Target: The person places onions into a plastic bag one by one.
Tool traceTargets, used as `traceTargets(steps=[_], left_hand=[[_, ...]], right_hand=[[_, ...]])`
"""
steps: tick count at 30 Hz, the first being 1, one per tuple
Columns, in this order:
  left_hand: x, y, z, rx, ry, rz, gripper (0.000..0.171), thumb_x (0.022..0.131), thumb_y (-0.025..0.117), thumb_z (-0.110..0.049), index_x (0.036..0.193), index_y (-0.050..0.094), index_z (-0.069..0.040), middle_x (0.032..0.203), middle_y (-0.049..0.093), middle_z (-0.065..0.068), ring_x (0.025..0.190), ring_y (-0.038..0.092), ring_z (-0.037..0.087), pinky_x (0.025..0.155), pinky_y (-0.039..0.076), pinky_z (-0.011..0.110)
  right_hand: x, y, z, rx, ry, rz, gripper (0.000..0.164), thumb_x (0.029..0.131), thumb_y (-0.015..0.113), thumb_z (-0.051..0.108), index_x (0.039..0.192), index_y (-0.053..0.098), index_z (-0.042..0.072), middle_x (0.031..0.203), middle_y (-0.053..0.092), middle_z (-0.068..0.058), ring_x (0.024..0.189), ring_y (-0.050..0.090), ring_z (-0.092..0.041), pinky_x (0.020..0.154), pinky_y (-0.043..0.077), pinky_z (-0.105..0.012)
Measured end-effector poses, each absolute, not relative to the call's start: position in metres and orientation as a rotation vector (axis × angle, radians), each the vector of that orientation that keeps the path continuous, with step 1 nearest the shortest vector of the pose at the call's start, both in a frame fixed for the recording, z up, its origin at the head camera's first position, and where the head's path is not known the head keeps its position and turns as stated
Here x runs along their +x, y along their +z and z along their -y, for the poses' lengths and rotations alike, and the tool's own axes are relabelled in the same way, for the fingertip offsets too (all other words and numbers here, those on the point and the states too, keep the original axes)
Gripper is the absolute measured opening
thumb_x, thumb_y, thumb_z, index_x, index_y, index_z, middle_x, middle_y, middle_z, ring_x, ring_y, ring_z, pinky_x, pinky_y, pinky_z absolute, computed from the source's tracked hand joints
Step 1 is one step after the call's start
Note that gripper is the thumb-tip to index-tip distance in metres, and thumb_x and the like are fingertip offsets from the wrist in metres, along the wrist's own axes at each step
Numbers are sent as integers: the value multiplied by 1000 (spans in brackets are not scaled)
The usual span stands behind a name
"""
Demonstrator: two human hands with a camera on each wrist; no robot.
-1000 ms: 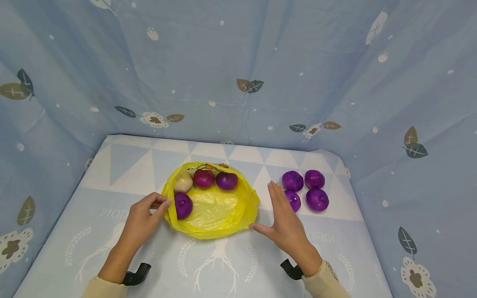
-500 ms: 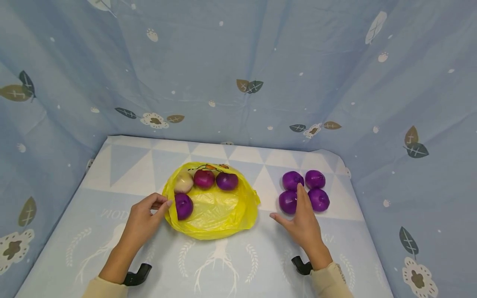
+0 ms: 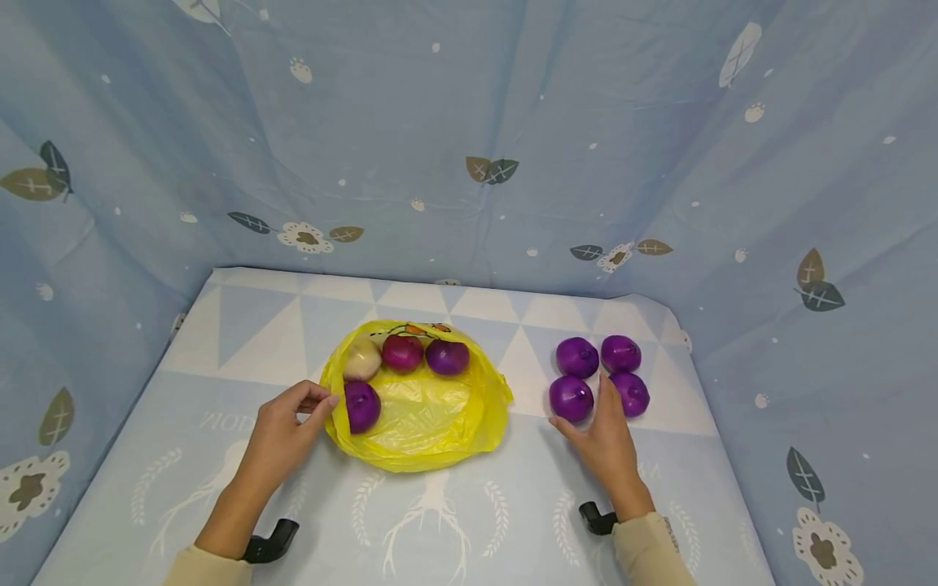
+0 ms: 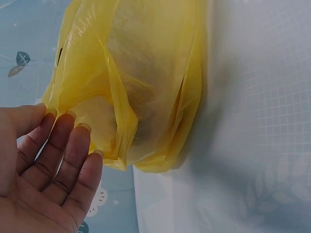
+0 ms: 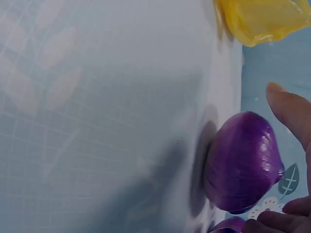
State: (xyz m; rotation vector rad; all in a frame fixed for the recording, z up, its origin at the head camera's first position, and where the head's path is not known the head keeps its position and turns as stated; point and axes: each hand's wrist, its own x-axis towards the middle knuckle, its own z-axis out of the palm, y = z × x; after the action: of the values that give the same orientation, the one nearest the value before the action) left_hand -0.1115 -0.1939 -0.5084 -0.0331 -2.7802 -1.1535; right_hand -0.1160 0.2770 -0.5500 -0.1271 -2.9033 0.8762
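Observation:
A yellow plastic bag (image 3: 425,411) lies with its mouth spread. My left hand (image 3: 282,431) pinches the bag's left rim between thumb and fingertips; the left wrist view shows the thin film (image 4: 92,53) drawn to those fingertips. Inside the bag sit a pale onion (image 3: 361,359), a reddish-purple onion (image 3: 402,353) and two purple ones, at the back right (image 3: 448,357) and front left. On the right, my right hand (image 3: 607,446) reaches over the nearest purple onion (image 3: 571,398), thumb and fingers spread to either side. In the right wrist view the thumb (image 5: 291,111) stands apart from that onion.
Three more purple onions stand close by the right hand: one behind left (image 3: 577,357), one behind right (image 3: 620,354) and one just right of the fingers (image 3: 632,395). A patterned cloth covers the table (image 3: 506,505). Blue printed curtains (image 3: 410,122) enclose its back and sides.
My right hand has moved right, away from the bag's right side, to the nearest loose onion. The left hand keeps its pinch on the bag's rim.

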Motion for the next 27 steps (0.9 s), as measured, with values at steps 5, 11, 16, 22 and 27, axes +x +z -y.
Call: traceTargets(steps=[5, 11, 16, 22, 27], left_hand=[[-111, -507, 193, -36, -1155, 2779, 12, 100, 75, -18, 103, 69, -8, 95, 73, 5, 93, 69, 26, 74, 55, 38], [-111, -508, 193, -51, -1171, 2766, 10, 99, 75, -16, 102, 69, -8, 94, 73, 4, 92, 69, 26, 73, 55, 36], [-111, -510, 194, -44, -1168, 2769, 11, 100, 75, -17, 102, 69, -8, 94, 73, 4, 92, 69, 25, 73, 55, 36], [-111, -511, 194, -39, -1161, 2769, 12, 99, 75, -17, 102, 69, -8, 95, 73, 4, 92, 69, 26, 73, 55, 36], [-111, -511, 194, -43, -1159, 2769, 11, 99, 75, -17, 103, 69, -8, 95, 73, 5, 92, 69, 26, 73, 56, 36]], right_hand=[[-117, -555, -278, -210, 923, 2908, 110, 86, 89, 39, 160, 23, -7, 162, 30, -30, 148, 33, -48, 117, 31, -61], [-118, -561, -279, -233, 977, 2893, 99, 88, 87, 36, 157, 30, -9, 158, 36, -31, 145, 37, -48, 117, 31, -60], [-118, -566, -279, -207, 992, 2834, 88, 87, 88, 26, 150, 39, -11, 149, 44, -33, 139, 44, -49, 115, 34, -61], [-118, -569, -279, -188, 992, 2799, 79, 86, 88, 19, 145, 44, -11, 142, 50, -33, 132, 49, -50, 111, 37, -61], [-116, -570, -279, -205, 985, 2808, 79, 87, 88, 20, 145, 44, -11, 142, 50, -33, 132, 49, -50, 111, 38, -61]])
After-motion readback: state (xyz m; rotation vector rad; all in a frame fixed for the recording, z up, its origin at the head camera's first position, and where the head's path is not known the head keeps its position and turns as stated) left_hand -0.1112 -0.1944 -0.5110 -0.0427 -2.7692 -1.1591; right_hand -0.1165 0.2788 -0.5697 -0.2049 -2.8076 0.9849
